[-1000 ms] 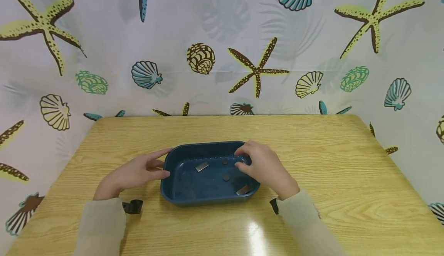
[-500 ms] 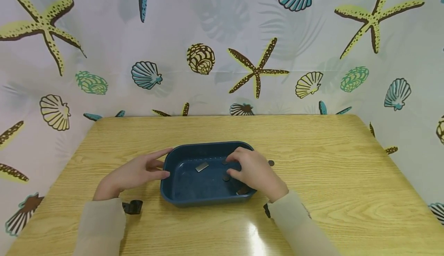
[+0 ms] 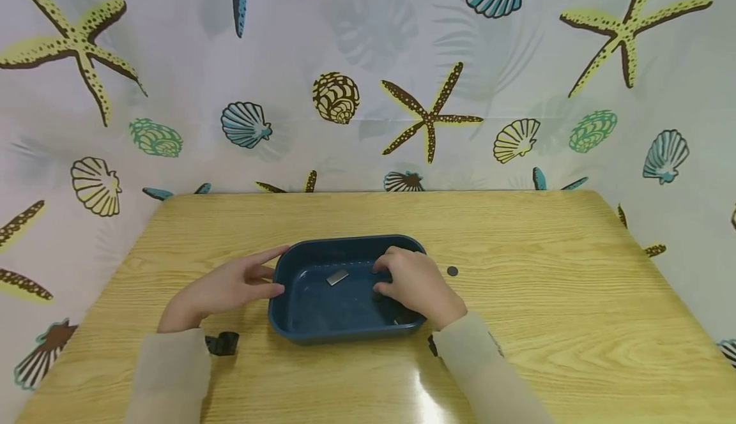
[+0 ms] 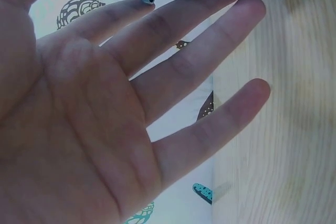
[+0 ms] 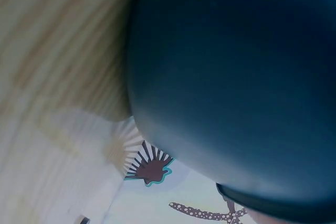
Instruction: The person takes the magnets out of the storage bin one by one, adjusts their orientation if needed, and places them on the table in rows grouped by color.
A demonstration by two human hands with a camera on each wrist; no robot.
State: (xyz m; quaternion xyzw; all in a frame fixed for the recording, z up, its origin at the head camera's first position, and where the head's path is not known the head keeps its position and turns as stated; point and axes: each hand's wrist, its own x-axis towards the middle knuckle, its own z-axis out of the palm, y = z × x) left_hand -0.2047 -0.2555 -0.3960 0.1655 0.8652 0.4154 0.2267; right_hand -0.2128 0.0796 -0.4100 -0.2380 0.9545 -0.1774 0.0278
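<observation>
A dark blue tray (image 3: 322, 312) with rounded corners sits mid-table in the head view. My left hand (image 3: 230, 283) is at its left end, straight fingers touching the rim. The left wrist view shows that hand's palm (image 4: 89, 108) and spread fingers below the tray's wall. My right hand (image 3: 416, 283) reaches over the right end into the tray, fingers bent, thumb and index tips apart. A small dark disc (image 3: 376, 297) lies at its thumb; the area under the index fingertip is partly hidden. A silver rectangular piece (image 3: 337, 277) lies further left inside.
Another dark disc (image 3: 452, 271) lies on the wooden table (image 3: 546, 283), right of the tray. A second rectangular piece (image 3: 405, 317) sits in shadow at the tray's near right corner. A shell-patterned curtain (image 3: 276, 60) hangs behind. The tray's outer wall (image 5: 226, 87) fills much of the right wrist view.
My right hand has moved left and deeper into the tray, uncovering the disc on the table to its right. My left hand stays at the tray's rim.
</observation>
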